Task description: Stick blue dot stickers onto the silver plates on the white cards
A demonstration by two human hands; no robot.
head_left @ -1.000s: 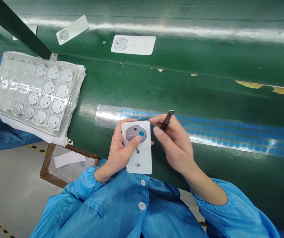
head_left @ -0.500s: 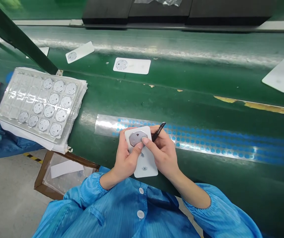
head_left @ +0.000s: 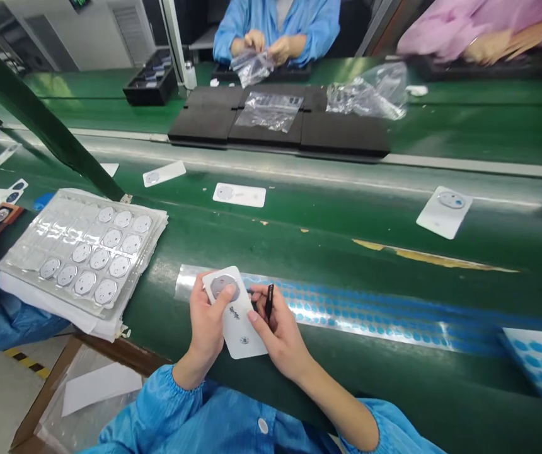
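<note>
1. Left hand (head_left: pixel 206 326): closed on white rounded-corner rectangular panel (head_left: pixel 239 329), thumb pressed on its grey octagonal metallic plate (head_left: pixel 220 285).
2. Right hand (head_left: pixel 281 333): fingers curled round slim black stick-like tool (head_left: pixel 270 302), thumb at panel's right edge.
3. Panel: tilted, plate end up, held over green bench (head_left: pixel 318 378), overlapping left part of clear sheet with rows of blue dots (head_left: pixel 370 323) in view.
4. Clear plastic compartment tray (head_left: pixel 56 222), partly filled with silver octagonal discs (head_left: pixel 105 291): left of hands, well apart.
</note>
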